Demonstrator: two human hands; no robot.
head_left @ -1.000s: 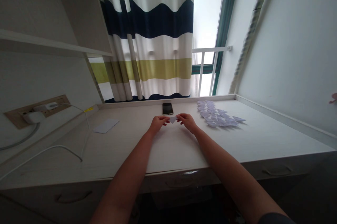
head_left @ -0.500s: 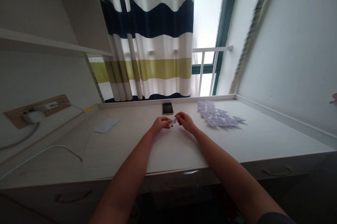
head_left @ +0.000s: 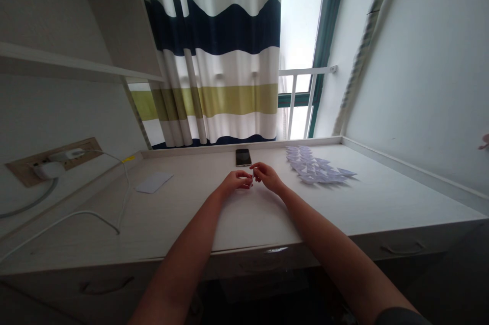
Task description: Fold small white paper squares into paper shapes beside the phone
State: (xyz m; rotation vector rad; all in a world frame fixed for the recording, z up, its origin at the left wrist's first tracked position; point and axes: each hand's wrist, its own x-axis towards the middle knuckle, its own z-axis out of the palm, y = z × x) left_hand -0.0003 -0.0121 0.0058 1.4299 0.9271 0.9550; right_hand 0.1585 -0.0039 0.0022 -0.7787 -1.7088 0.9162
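Note:
Over the middle of the desk, my left hand (head_left: 234,181) and my right hand (head_left: 266,175) meet around a small folded piece of white paper (head_left: 252,177). The fingers of both hands are closed on it, and they cover most of it, so only a narrow edge shows. To the right lie several folded white paper pieces (head_left: 315,167), pointed and set in overlapping rows. A flat stack of white paper (head_left: 154,182) rests on the left side of the desk. Just beyond my hands is a dark phone (head_left: 243,157).
A white cable (head_left: 91,213) runs across the desk's left side from plugs in a wall socket (head_left: 53,159). The white desk (head_left: 191,223) has a raised rim at the back and right. A striped curtain (head_left: 229,70) hangs behind it, and a shelf (head_left: 76,68) juts out upper left.
The folded paper has been turned between my fingers, from showing a broad pale face to a thin edge. My hands have drawn slightly closer together.

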